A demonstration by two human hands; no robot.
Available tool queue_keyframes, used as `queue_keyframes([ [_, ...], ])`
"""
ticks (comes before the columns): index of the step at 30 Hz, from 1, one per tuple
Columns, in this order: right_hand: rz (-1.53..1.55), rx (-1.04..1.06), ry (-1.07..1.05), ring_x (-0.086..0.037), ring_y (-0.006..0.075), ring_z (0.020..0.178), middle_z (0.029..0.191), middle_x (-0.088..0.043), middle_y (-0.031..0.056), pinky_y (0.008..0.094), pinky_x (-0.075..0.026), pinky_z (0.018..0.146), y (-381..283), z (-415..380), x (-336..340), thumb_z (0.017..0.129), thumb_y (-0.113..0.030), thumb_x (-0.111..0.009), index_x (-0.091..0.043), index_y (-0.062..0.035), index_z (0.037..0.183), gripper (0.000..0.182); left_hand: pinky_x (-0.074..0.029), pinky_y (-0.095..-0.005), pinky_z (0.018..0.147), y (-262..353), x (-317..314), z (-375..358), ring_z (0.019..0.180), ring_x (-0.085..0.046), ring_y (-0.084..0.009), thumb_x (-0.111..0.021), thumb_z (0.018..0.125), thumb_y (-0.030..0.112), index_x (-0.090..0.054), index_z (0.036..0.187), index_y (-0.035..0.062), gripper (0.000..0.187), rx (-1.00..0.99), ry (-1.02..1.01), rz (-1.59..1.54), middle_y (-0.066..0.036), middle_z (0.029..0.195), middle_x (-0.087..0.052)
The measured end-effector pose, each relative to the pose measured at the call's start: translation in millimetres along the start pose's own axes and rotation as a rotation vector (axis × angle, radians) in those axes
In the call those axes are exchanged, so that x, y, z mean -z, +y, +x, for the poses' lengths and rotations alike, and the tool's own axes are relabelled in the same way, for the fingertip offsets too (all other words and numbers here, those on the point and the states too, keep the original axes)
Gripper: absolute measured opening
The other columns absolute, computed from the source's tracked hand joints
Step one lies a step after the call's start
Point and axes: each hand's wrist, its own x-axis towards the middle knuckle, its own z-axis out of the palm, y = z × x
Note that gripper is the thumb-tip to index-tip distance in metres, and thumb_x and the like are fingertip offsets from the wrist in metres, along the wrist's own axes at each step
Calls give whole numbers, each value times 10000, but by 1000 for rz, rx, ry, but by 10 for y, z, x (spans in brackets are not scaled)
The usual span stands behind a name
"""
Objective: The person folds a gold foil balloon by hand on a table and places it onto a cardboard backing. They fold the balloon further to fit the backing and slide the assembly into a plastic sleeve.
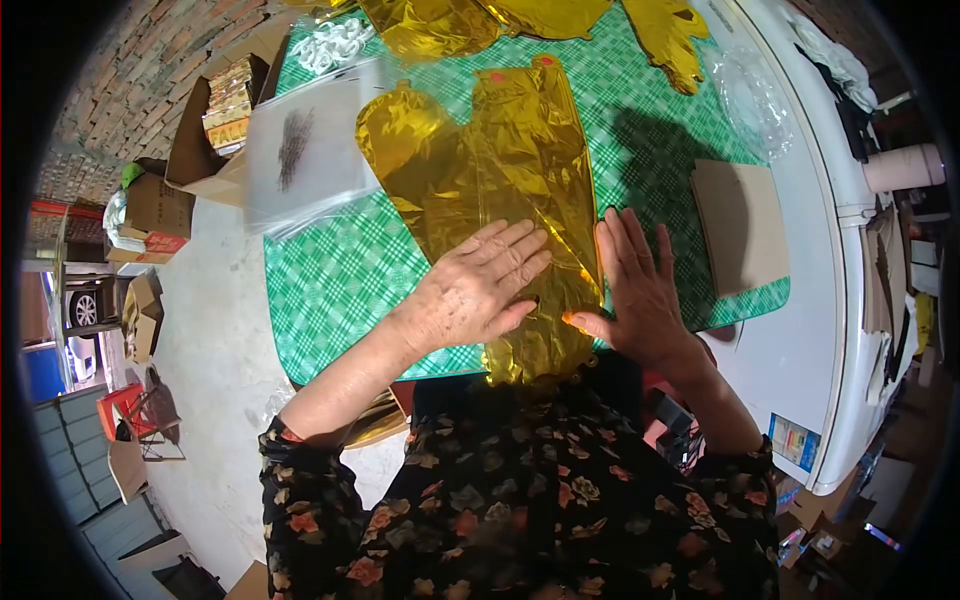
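Head view, looking down. White table (800, 330) running along the right, rounded near edge close to the body. Green checked cloth (340, 290) spread across the middle, its near hem just short of the flowered sleeves (520, 520), its left edge dropping to bare concrete floor (210, 340) with open room beyond. Gold foil (500, 170) lying flat down the cloth's centre, creased, far tip marked with small red spots, near end hanging over the hem. More gold foil pieces (440, 25) at the far edge, well apart. Clear bag (305, 150) overlapping the cloth's left edge, just beside the foil, dark smudge inside; print too blurred to read. Brown card (738, 225) on the cloth's right side, near the hand but not touching. Open cartons (215, 125) on the floor to the left, lettering on one unreadable. Left hand (475, 285) pressed palm-down on the foil, fingers spread and flat, gripping nothing. Right hand (640, 285) open too, fingers fanned, thumb and palm edge touching the foil's right margin, holding nothing. Clear cloth between right hand and card. Small label (795, 440) on the table's near corner, text illegible.
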Motion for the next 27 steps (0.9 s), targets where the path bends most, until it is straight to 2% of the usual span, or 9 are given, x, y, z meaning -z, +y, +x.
queue_keyframes([
  [10, 11, 59, -8, -213, 379, 1578, 1669, -288, 192, 681, -93, 1236, 2, 35, -4, 836, -611, -731, -308, 16, 1585, 1064, -380, -460, 1225, 8, -11, -2, 1433, -514, -301, -678, 956, 319, -620, 1410, 22, 545, 7, -4, -13, -152, 1506, -571],
  [22, -24, 76, -26, -234, 416, 1554, 1662, -288, 203, 713, -148, 1205, 1, 61, -4, 868, -626, -699, -436, -110, 1563, 905, -396, -459, 1211, 7, 1, 12, 1426, -519, -307, -691, 937, 304, -616, 1413, 21, 559, 10, 7, -30, -157, 1492, -579],
  [27, -17, 83, -6, -233, 419, 1552, 1652, -298, 205, 734, -147, 1191, -2, 60, 11, 881, -613, -696, -501, -108, 1518, 835, -396, -483, 1200, 64, 117, 147, 1442, -492, -345, -667, 958, 328, -573, 1447, 20, 586, 0, 83, -61, -179, 1515, -546],
])
